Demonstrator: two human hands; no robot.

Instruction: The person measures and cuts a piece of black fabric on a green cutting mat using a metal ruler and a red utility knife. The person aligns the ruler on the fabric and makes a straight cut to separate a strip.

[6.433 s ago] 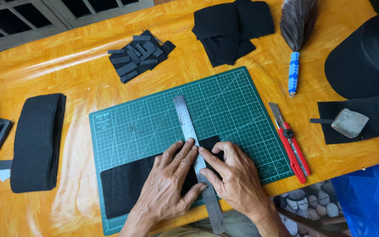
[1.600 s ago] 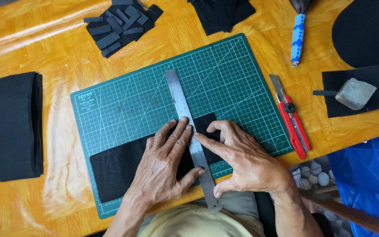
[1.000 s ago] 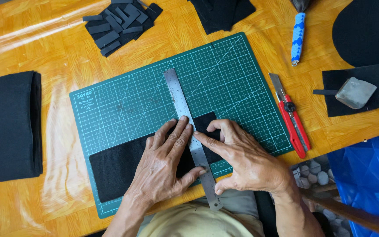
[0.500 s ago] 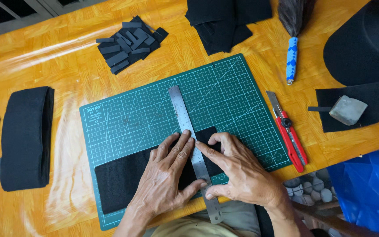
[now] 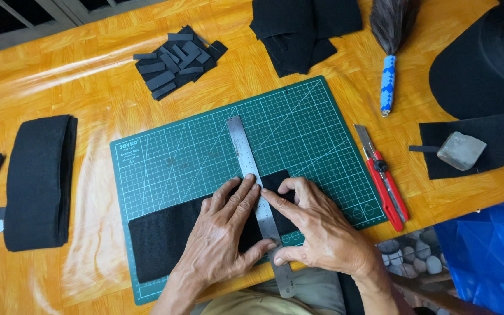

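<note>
Nearest to us, both hands lie flat and open on the work, clamped on nothing. Our left hand (image 5: 224,236) presses palm-down on a long black fabric strip (image 5: 161,242), its fingertips touching the left edge of a steel ruler (image 5: 259,201). Our right hand (image 5: 321,230) rests just across the ruler, index finger laid along the right edge and thumb pressed near the ruler's lower end. The two hands sit close together, the ruler between them.

The strip lies across the near part of a green cutting mat (image 5: 205,154), slightly tilted, and the ruler crosses over it nearly at right angles, its near end overhanging the mat and the edge of the orange wooden surface (image 5: 88,99).

To the right of the mat lies a red utility knife (image 5: 385,181), apart from our right hand. Farther right, a grey block (image 5: 461,150) sits on a piece of black fabric. At the left lies a folded black bundle (image 5: 39,181).

Beyond the mat lie a heap of small cut black pieces (image 5: 176,59), a stack of black cloth (image 5: 301,29) and a brush with a blue-and-white handle (image 5: 388,55).
</note>
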